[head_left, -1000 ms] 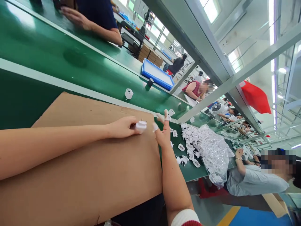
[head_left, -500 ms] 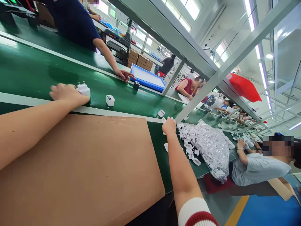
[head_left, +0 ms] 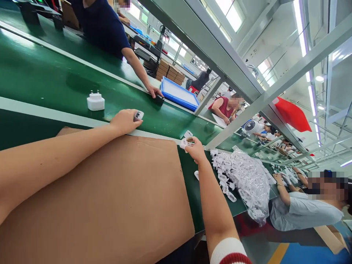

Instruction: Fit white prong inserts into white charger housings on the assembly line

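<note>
My left hand (head_left: pixel 125 121) is closed round a small white charger shell (head_left: pixel 138 115) at the near edge of the green conveyor belt (head_left: pixel 55 80). A finished white charger (head_left: pixel 95 101) with its pins up stands on the belt to the left, apart from my hand. My right hand (head_left: pixel 194 147) pinches a small white plug part (head_left: pixel 183 143) beyond the far right corner of the brown cardboard sheet (head_left: pixel 110 198). To its right lies a heap of white plug parts (head_left: pixel 224 172) spilling from a clear plastic bag (head_left: pixel 250 179).
A person in a dark blue top across the belt rests a hand (head_left: pixel 154 90) by a black part (head_left: pixel 160 98). A blue tray (head_left: pixel 178 93) sits behind it. Other seated people work further down the line on the right. A slanting metal frame post (head_left: pixel 217 135) rises nearby.
My left hand let go of the finished charger on the belt, moved right and closed on the white shell. My right hand drew back slightly from the heap with a plug part.
</note>
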Demonstrator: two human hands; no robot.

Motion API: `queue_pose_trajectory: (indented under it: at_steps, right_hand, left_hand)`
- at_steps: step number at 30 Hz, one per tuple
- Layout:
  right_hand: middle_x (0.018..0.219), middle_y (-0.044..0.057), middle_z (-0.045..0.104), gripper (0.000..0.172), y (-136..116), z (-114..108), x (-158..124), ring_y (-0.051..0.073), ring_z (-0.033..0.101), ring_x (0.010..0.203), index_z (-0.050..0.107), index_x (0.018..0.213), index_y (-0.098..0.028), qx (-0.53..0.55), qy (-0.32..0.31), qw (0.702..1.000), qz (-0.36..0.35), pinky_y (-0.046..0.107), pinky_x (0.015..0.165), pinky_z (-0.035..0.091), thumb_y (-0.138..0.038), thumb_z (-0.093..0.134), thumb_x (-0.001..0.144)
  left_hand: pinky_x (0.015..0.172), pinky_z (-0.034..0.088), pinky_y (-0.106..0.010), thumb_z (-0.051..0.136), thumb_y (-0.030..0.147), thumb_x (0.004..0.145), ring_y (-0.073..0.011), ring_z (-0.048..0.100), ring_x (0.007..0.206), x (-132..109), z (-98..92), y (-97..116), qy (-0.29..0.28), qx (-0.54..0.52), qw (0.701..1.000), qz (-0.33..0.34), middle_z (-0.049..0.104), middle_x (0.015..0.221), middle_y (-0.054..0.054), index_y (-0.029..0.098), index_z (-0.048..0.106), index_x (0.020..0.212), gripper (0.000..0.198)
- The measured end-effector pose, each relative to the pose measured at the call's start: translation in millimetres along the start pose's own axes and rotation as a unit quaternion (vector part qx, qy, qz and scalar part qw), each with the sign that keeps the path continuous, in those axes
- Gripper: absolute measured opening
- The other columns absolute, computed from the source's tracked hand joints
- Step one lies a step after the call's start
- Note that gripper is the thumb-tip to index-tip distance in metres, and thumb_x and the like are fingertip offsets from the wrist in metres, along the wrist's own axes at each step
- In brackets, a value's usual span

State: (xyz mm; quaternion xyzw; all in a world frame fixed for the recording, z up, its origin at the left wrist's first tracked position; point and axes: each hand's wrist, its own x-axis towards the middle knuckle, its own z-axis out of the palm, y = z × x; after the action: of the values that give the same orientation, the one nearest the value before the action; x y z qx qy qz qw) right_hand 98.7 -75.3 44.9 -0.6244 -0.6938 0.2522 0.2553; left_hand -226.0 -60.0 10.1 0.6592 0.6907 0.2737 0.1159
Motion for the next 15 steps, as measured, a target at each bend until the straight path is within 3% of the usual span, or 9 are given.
queue_pose_trajectory:
  at_steps: [2, 4, 8, 11, 15]
  right_hand:
    - [0.102, 0.005, 0.078, 0.051, -8, 6, -20, 0.016, 0.069, 0.077, 0.073, 0.111, -0.021, 0.150, -0.068, 0.986, -0.040, 0.027, 0.067, 0.055, -0.041, 0.086, 0.066]
    - [0.093, 0.005, 0.078, 0.048, -15, 11, -39, 0.016, 0.067, 0.075, 0.077, 0.099, -0.019, 0.273, -0.120, 0.953, -0.062, 0.028, 0.066, 0.054, -0.042, 0.092, 0.059]
    - [0.094, 0.005, 0.080, 0.037, -22, 23, -64, 0.017, 0.070, 0.079, 0.081, 0.092, -0.021, 0.350, -0.148, 0.923, -0.059, 0.032, 0.075, 0.058, -0.048, 0.088, 0.068]
    - [0.104, 0.005, 0.081, 0.039, -22, 30, -72, 0.020, 0.073, 0.090, 0.080, 0.099, -0.023, 0.364, -0.138, 0.919, -0.064, 0.035, 0.085, 0.061, -0.044, 0.089, 0.068]
    - [0.103, 0.004, 0.080, 0.055, -20, 35, -75, 0.022, 0.075, 0.096, 0.074, 0.106, -0.025, 0.356, -0.107, 0.926, -0.069, 0.040, 0.095, 0.061, -0.032, 0.096, 0.056]
  left_hand:
    - [0.094, 0.044, -0.027, 0.053, 0.040, 0.094, -0.0240, 0.059, 0.109, -16, 1.6, 16, -0.023, -0.028, 0.998, 0.056, 0.071, 0.116, -0.007, 0.016, 0.067, 0.121, 0.039]
    - [0.091, 0.046, -0.026, 0.053, 0.042, 0.091, -0.0245, 0.062, 0.107, -39, 2.8, 32, -0.062, -0.072, 0.989, 0.114, 0.073, 0.111, -0.006, 0.019, 0.069, 0.122, 0.042]
    - [0.084, 0.049, -0.030, 0.049, 0.042, 0.090, -0.0254, 0.065, 0.097, -98, 6.9, 54, -0.149, -0.139, 0.951, 0.232, 0.072, 0.103, -0.008, 0.020, 0.072, 0.111, 0.039]
    - [0.089, 0.051, -0.032, 0.053, 0.040, 0.087, -0.0272, 0.065, 0.103, -133, 16.7, 57, -0.179, -0.169, 0.942, 0.227, 0.072, 0.107, -0.009, 0.021, 0.073, 0.114, 0.039]
    - [0.087, 0.054, -0.034, 0.064, 0.049, 0.082, -0.0280, 0.067, 0.102, -150, 33.9, 50, -0.166, -0.231, 0.947, 0.147, 0.072, 0.114, -0.010, 0.021, 0.069, 0.125, 0.052]
